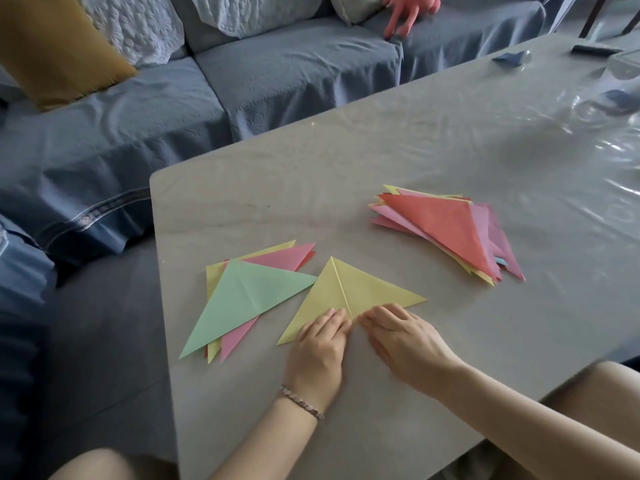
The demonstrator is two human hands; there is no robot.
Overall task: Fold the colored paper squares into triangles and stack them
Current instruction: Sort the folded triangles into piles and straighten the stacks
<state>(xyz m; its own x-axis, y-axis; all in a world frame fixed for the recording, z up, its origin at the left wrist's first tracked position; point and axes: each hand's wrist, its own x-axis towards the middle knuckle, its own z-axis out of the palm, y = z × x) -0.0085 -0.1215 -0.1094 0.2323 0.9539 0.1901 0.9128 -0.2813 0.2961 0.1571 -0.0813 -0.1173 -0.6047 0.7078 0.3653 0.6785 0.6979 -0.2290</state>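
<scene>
Head view. Pressing down on a yellow triangle (349, 296) near the table's (277, 202) front edge with left hand (317, 355) and right hand (401, 341), both flat, fingers straight, gripping nothing, tips close together at the middle crease. Lying between a green-topped stack (242, 299) toward the front-left corner and a red-topped pile (446, 230) nearer the right edge.

Could easily skid on the glossy plastic cover (554, 161) under an uneven push, leaving a crooked crease. Might also nudge the green-topped stack, just beside the triangle's left side, and fan it out more. Both heaps already pretty splayed, so likely to slide with more on top. Hard to tell which heap counts as finished.

Grey table, shiny wrinkled cover, some blurry small stuff at the far right corner. Blue sofa (277, 74) behind, with a mustard cushion (52, 46) and a pink toy (405, 12).
</scene>
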